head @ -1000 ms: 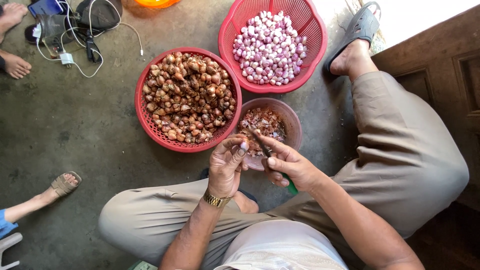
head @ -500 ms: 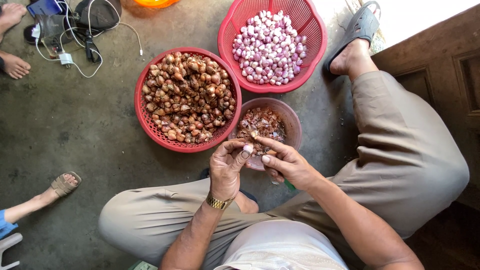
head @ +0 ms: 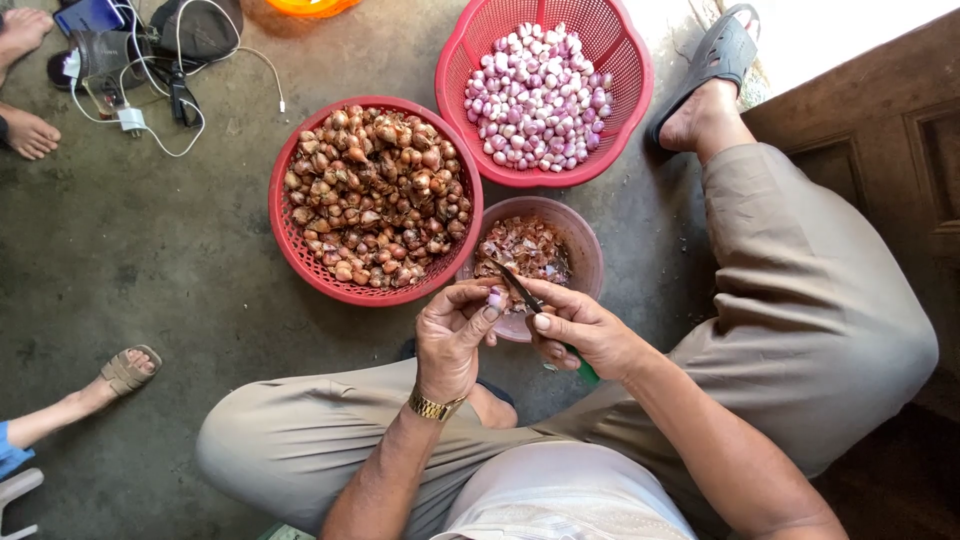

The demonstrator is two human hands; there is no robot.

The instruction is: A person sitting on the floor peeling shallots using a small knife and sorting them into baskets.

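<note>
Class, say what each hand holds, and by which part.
The left hand pinches a small shallot at its fingertips. The right hand grips a knife by its handle.

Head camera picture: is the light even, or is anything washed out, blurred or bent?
Head view: soft daylight, mostly even; the top right corner by the sandalled foot is blown out white. The left hand, right hand and small knife look sharp, as do the peeled shallots. The wide lens bends the legs at the edges.
</note>
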